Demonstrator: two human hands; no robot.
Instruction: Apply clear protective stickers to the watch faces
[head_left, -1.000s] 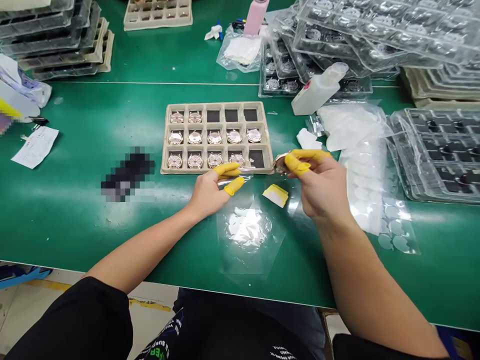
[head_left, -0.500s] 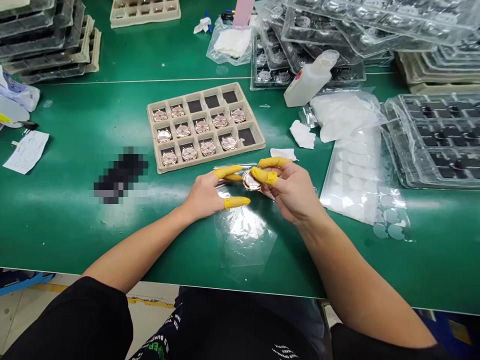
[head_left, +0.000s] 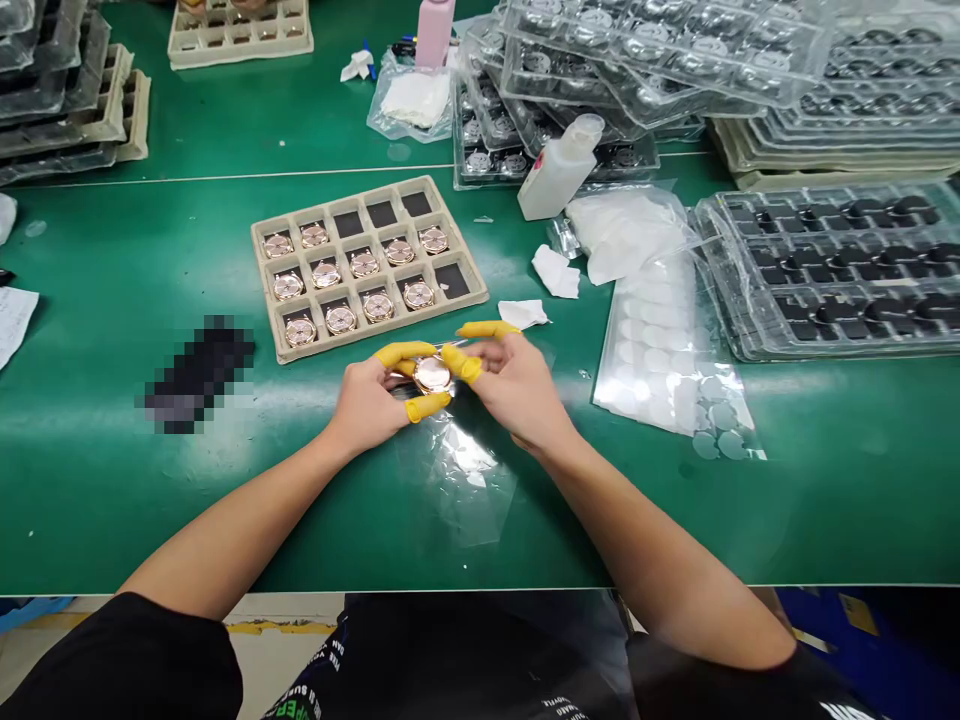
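A rose-gold watch head (head_left: 433, 375), its shiny face turned up toward me, is held over the table in front of the tray. My left hand (head_left: 373, 400) grips it between thumb and fingers, which wear yellow finger cots. At its right edge, my right hand (head_left: 517, 385) pinches with a cot-covered thumb; its other fingers are partly hidden behind. Thin metal strips show behind the watch, too covered to name. A beige tray (head_left: 390, 322) beyond my hands holds several similar watch heads in its compartments. Under my hands lies a clear plastic sheet (head_left: 480, 510).
A white bottle (head_left: 561, 170) stands tilted near stacked clear trays (head_left: 652, 60). To the right lie a sheet of round white stickers (head_left: 652, 350) and another clear tray stack (head_left: 840, 345). More trays (head_left: 52, 110) rise at the far left. Another person's fingers touch the back tray (head_left: 240, 45).
The watch head has passed from my right hand into my left hand's grip, with my right thumb still at its edge. The view has swung right, shifting everything leftward.
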